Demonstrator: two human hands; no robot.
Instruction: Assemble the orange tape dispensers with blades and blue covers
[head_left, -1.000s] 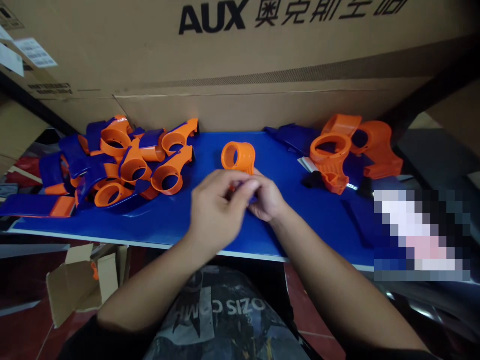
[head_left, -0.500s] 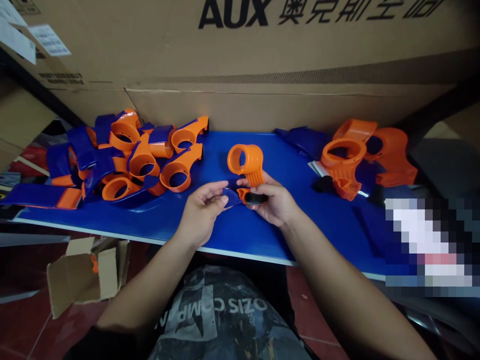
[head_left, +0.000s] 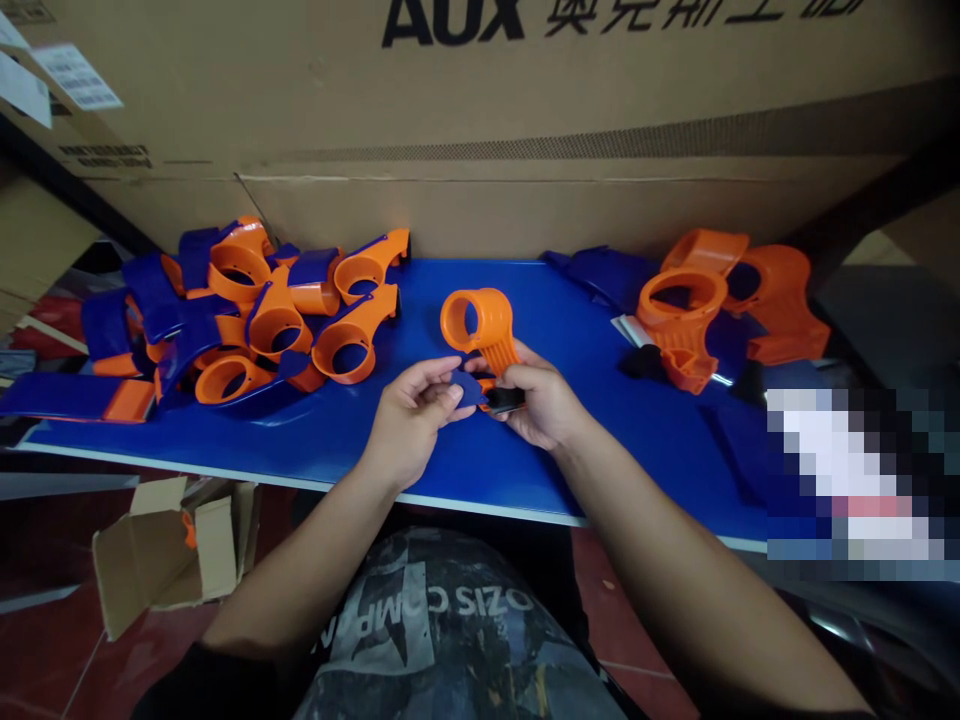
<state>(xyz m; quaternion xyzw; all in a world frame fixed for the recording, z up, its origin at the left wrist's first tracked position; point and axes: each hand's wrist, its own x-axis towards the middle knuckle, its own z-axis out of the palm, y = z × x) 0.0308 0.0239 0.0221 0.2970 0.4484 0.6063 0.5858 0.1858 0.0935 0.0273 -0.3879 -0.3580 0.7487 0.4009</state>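
Head view shows an orange ringed part (head_left: 496, 320) in front of the person, its ring facing away and its ribbed neck in the right hand (head_left: 547, 403); that grip is closed around the neck, near a black piece (head_left: 506, 399) at its lower end. Just beside this end is a small blue piece (head_left: 468, 388), pinched in the left hand's (head_left: 409, 425) grip between thumb and fingers. Whether the blue piece is joined to the orange part, I cannot tell.

The step in hand looks like fine work where these pieces meet. As I judge it, the next move calls for a steady right grip and small, careful adjustments from the left.

Beneath them is the blue bench (head_left: 480, 475). A heap of orange-and-blue pieces (head_left: 279, 300) lies to the left, loose orange parts (head_left: 679, 328) to the right, with dark-blue pieces (head_left: 600, 272) near the back. Behind stands a large cardboard box (head_left: 450, 110); an open carton (head_left: 142, 575) sits on the floor.
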